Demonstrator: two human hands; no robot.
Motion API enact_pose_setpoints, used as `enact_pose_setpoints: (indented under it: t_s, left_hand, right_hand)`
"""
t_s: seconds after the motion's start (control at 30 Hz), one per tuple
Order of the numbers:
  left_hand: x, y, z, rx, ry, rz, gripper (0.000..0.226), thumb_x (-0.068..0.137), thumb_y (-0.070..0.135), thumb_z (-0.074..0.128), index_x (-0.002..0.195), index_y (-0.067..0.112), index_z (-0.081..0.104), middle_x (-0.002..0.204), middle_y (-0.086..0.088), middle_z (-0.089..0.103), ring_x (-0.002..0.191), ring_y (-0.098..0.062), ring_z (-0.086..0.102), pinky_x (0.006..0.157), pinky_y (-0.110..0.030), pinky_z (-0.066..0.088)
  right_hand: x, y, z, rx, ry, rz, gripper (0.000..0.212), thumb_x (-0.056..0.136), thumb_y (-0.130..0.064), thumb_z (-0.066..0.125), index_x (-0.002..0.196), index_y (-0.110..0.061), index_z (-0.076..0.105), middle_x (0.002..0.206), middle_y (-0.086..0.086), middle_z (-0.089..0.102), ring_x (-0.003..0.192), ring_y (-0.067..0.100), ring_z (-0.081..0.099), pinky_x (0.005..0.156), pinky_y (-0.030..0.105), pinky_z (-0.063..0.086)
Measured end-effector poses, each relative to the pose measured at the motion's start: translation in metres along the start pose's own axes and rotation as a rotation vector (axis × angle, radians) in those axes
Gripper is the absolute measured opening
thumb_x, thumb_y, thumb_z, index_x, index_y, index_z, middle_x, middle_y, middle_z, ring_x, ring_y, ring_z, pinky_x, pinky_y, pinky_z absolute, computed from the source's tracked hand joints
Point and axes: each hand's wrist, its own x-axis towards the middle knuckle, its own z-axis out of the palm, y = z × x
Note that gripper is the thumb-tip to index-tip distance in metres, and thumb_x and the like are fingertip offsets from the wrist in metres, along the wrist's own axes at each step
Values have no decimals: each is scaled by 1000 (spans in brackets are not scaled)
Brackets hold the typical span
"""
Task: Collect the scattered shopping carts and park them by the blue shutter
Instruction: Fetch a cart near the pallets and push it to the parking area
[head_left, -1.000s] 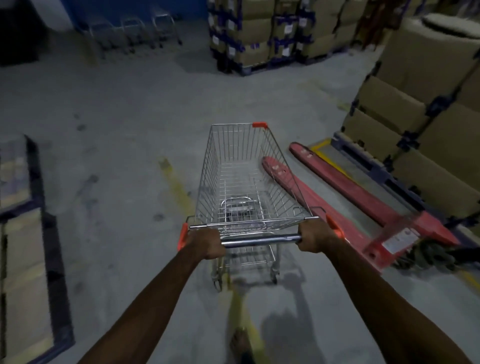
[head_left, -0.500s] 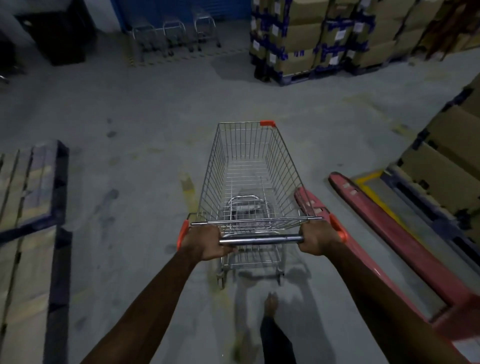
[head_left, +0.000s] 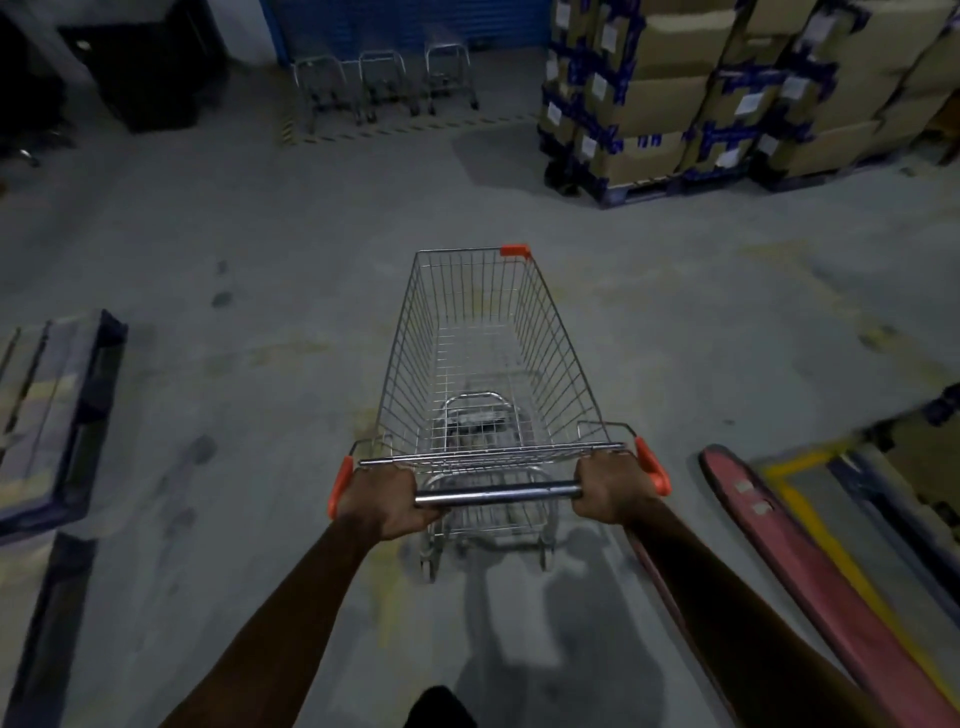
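both hands, left (head_left: 390, 498) and right (head_left: 613, 487), have fingers clamped on the handle of the cart (head_left: 483, 374) at frame centre. parked carts (head_left: 382, 78) wait by the shutter (head_left: 415, 21), top centre. veering right could clip the boxes (head_left: 675, 104) or the pallet jack (head_left: 789, 545).

**One head-worn view, tilted forward and down**

A single wide-angle camera looks down from the person's head. Close below it, the left hand (head_left: 387, 499) and right hand (head_left: 615, 488) sit in the lower middle of the frame. The shopping cart (head_left: 483, 364) lies just beyond the hands. Far past them, the view reaches the blue shutter (head_left: 415, 21).
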Motion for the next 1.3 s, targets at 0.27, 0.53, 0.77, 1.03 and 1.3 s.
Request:
enact_pose_setpoints:
  t_s: [0.27,0.53,0.77,1.03,1.3]
  left_hand:
    - [235,-37,-37,-48,52,33,97,57,107,14,100,42,71,109,10,73,107,-23,67,111,-60,22]
    - [470,-89,-80,16,-5,56,103,56,106,10,96,32,70,105,9,73,102,-19,67,113,-58,21]
    - [680,-111,-122,-9,23,113,102,59,105,10,119,41,63,117,11,71,111,-19,65,110,-49,29]
    - [930,-116,-163,10,-17,37,94,60,105,18,111,44,68,115,14,71,113,-17,65,116,-55,22]
    - [1153,-130,-181,22,-39,-3,102,56,107,13,92,31,72,107,8,73,104,-19,68,114,-57,19]
  right_hand:
    - [230,56,-61,-12,36,10,31,74,-41,56,91,-17,67,96,4,72,91,25,69,80,32,51]
    - [445,93,-133,47,-5,83,17,70,-38,53,77,-23,53,93,4,71,88,25,69,79,32,51]
    - [643,153,-181,74,14,122,15,71,-36,51,76,-22,54,92,2,70,88,24,68,82,32,52]
    - [872,241,-255,73,131,23,18,58,-31,60,64,-15,55,70,7,66,66,31,67,63,31,48]
    - [1075,320,-314,36,48,29,28,72,-41,57,82,-16,65,89,6,72,84,30,70,75,31,52]
